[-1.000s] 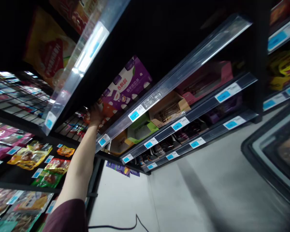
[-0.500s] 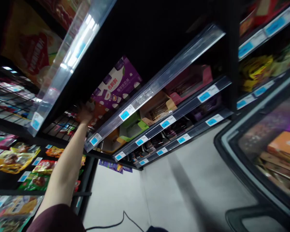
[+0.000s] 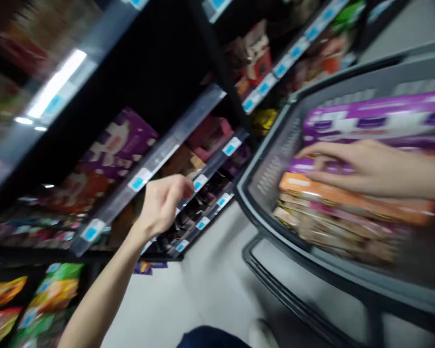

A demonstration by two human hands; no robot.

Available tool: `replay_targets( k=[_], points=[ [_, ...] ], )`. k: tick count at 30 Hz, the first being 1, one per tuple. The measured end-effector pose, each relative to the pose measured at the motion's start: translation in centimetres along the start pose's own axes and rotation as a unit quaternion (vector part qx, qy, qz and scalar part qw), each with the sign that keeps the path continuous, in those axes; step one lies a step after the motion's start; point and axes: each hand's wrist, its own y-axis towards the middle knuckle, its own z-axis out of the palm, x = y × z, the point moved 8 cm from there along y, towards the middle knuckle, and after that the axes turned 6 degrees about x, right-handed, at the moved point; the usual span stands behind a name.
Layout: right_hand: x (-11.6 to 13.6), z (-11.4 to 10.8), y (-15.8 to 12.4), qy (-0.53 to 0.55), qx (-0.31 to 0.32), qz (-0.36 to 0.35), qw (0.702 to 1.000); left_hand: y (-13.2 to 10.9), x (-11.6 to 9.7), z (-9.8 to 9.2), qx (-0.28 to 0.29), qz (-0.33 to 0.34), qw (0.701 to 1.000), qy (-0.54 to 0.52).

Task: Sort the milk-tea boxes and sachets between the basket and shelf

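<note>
So, purple pack (image 3: 377, 121) and orange pack (image 3: 344, 198) are already in the basket (image 3: 261, 222), right hand (image 3: 362, 162) over them, can't tell if gripping; left hand (image 3: 165, 203) curled, empty-looking; boxes (image 3: 130, 137) left on shelf (image 3: 181, 133).

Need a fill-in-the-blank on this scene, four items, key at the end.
1. The bare right hand is inside the grey-rimmed plastic container, while the bare left hand is ____ it.
2. The long glossy package just below the right hand in the picture is ____.
3. The long, white-patterned package just above that hand is mainly ____.
4. The rectangular price labels on the grey plastic shelf strip are white and ____.

Missing words: outside; orange; purple; blue.
</note>
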Motion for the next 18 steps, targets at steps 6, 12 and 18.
replay_targets(
  k=[6,12,18],
  points=[
    [-3.1,-1.7,-0.6,-0.051,0.047,0.043,0.997,5.4,-8.9,16.5,0.259,0.234,0.937,0.019],
    [-7.0,-0.4,-0.6,-0.129,0.105,0.092,0.982,9.5,-4.7,25.1,0.33,0.166,0.925,0.087],
    [-12.0,4.9,-2.9,-0.256,0.332,0.203,0.885,9.3,-3.4,26.6,0.365,0.119,0.92,0.078]
  ],
)
